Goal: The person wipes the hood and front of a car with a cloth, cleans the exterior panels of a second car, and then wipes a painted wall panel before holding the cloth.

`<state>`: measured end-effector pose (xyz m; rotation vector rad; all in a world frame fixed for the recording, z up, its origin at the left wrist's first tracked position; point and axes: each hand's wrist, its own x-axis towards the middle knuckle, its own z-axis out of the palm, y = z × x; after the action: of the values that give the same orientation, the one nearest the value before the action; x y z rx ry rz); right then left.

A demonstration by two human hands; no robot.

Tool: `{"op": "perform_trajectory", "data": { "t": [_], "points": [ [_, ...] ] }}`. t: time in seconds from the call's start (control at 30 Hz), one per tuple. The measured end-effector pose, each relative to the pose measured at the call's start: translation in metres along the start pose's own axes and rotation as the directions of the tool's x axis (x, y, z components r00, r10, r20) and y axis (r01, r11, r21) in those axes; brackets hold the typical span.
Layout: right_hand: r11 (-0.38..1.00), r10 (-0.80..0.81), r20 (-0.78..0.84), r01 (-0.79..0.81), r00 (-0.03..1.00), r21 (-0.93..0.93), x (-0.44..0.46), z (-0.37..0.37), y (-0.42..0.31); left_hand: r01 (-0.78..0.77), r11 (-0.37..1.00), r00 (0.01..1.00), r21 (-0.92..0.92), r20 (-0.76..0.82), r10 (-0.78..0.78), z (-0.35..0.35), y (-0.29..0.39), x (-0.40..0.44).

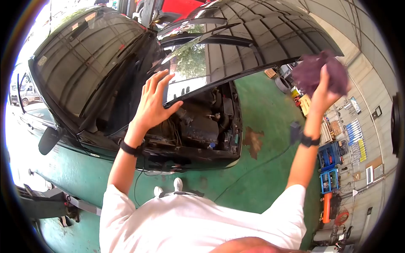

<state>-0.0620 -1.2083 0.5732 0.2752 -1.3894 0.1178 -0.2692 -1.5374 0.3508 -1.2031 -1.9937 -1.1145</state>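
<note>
A dark purple cloth [314, 74] is bunched up in my right hand [324, 95], raised beside the front corner of a black car's lifted hood [278, 31]. My left hand [152, 101] is spread with its fingers apart, close to the hood's near edge on the windshield side; whether it touches the edge I cannot tell. The hood's glossy surface reflects the ceiling and a tree. Beneath it the engine bay [198, 126] lies exposed. The windshield [84, 63] is to the left.
A side mirror [49, 140] sticks out at the left. A thin cable [253, 170] crosses the green floor [270, 135]. Tools and blue bins [329, 181] line the right wall. Lift parts [46, 202] stand at the lower left, and a red vehicle [179, 9] is behind.
</note>
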Motion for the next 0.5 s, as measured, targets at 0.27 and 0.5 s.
{"op": "perform_trajectory", "data": {
  "t": [0.27,0.5],
  "points": [
    [0.887,-0.167,0.379,0.306,0.910,-0.345,0.115,0.004,0.145,0.001,1.000,0.995,0.022,0.095,-0.003,0.029,-0.025,-0.007],
    [0.768,0.367,0.622,0.152,0.692,-0.622,0.110,0.017,0.122,0.032,0.994,0.996,-0.108,0.081,-0.023,0.035,-0.033,-0.010]
  ]
}}
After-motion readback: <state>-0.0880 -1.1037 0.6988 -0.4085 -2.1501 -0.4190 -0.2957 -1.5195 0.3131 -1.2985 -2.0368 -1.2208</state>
